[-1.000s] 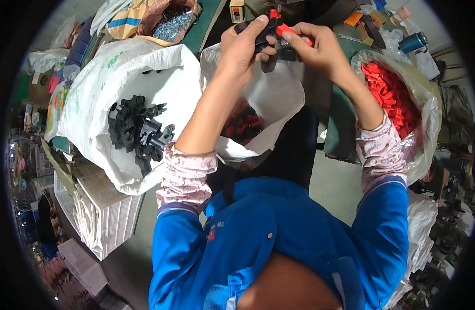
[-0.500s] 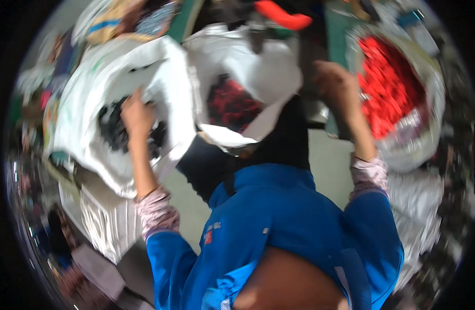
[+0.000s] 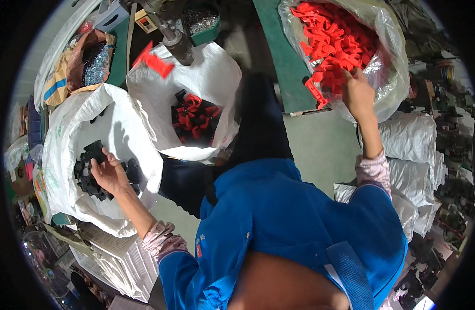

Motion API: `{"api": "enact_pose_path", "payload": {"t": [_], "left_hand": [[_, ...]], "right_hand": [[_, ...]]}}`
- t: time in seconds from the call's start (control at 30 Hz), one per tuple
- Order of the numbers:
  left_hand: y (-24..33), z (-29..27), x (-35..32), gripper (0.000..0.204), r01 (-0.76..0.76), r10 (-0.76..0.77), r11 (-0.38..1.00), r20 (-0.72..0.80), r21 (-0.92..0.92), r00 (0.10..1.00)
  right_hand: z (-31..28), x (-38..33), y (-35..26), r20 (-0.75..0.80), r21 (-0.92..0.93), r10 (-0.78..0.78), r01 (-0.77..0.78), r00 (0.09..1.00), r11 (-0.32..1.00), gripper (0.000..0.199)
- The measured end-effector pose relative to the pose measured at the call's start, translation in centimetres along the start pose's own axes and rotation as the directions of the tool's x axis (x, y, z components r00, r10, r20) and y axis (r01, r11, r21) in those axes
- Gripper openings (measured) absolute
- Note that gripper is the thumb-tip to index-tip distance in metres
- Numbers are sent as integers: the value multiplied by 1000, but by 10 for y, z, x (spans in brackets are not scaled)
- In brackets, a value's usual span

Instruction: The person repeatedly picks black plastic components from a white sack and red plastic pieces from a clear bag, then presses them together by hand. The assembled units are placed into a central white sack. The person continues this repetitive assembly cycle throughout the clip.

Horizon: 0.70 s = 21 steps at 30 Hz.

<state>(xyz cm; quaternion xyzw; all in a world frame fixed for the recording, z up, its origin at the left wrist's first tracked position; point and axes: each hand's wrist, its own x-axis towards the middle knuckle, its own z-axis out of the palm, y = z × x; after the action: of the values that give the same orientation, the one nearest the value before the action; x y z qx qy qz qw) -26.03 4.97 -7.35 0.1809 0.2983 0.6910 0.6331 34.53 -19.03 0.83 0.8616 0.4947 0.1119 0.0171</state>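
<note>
My left hand [image 3: 111, 174] is inside a white woven sack [image 3: 150, 155] at the left. Its thumb and fingers pinch a black plastic part [image 3: 94, 151] above several like it. At the right, my right hand [image 3: 359, 95] reaches over the rim of a clear plastic bag [image 3: 397, 67]. Its fingers are curled against the heap of red plastic parts [image 3: 335, 41] and seem to grip one, though the fingertips are partly hidden. Between the hands, a white sack [image 3: 217, 67] holds black and red parts [image 3: 193, 116].
A metal machine spindle [image 3: 178, 44] stands over the middle sack, with a red part [image 3: 156, 63] beside it. Another red part [image 3: 316, 94] lies on the green bench [image 3: 279, 57]. Small metal pieces fill a green tub [image 3: 204, 33]. White bundles [image 3: 410, 134] are stacked at right.
My right hand has moved from beside the red parts into their heap. My left hand, earlier down in the black parts, now shows one between its fingers. The whole view has shifted.
</note>
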Motion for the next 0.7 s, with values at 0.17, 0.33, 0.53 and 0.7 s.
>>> {"api": "enact_pose_path", "payload": {"t": [0.17, 0.33, 0.53, 0.7], "left_hand": [[-60, 27, -8, 33, 129, -130, 992, 124, 16, 984], [-115, 121, -59, 30, 365, -373, 927, 126, 86, 919], [-156, 194, -85, 41, 356, -430, 901, 403, 249, 808], [-144, 205, -87, 34, 209, -341, 916, 386, 343, 858]], "right_hand": [[25, 5, 21, -82, 148, -34, 46, 996, 988, 26], [1, 38, -27, -149, 676, 19, 88, 989, 732, 34], [3, 51, -152, 282, 837, -450, -447, 847, -316, 27], [-20, 71, -208, -58, 998, -462, 45, 885, -39, 30]]}}
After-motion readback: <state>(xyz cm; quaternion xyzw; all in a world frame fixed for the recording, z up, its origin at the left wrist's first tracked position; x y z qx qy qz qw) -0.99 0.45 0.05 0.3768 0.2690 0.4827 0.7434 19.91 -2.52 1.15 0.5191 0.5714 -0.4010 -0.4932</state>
